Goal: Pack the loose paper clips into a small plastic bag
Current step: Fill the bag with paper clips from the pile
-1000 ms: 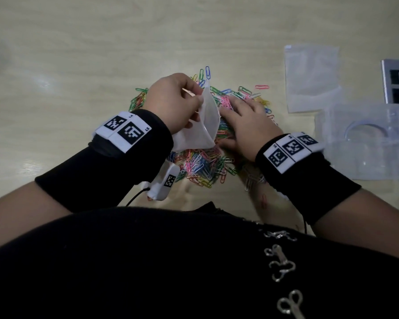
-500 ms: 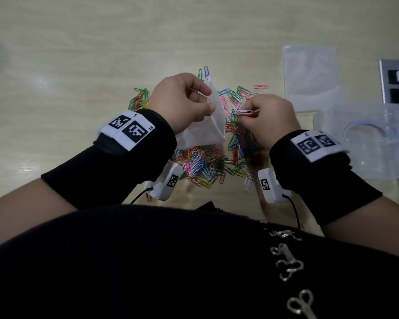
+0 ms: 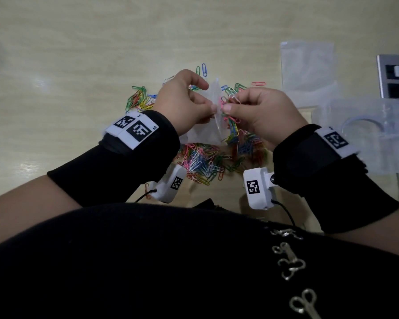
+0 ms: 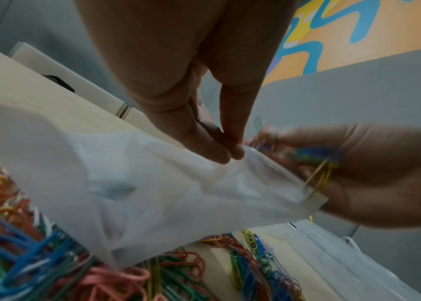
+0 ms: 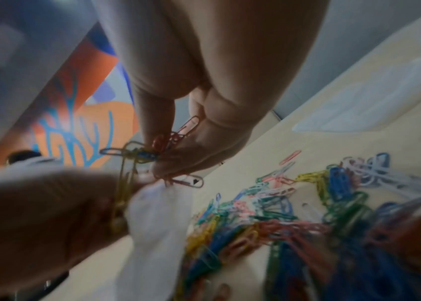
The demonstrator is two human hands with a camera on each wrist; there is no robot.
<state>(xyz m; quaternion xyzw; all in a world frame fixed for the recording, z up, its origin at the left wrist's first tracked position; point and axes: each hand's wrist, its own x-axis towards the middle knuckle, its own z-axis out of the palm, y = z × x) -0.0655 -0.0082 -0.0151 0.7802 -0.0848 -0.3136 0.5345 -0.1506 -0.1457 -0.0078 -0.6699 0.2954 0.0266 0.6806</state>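
Note:
A heap of coloured paper clips lies on the pale wooden table. My left hand pinches the top edge of a small clear plastic bag, which hangs above the heap. My right hand pinches a bunch of clips right at the bag's mouth. Yellow clips from the bunch reach into the opening.
More empty plastic bags lie flat at the back right. A clear plastic box stands at the right, with a grey socket plate behind it. A painted orange and blue wall shows in the wrist views.
My right hand has risen off the heap with a bunch of clips and moved left to the bag's mouth. My left hand has kept holding the bag and lifted it slightly.

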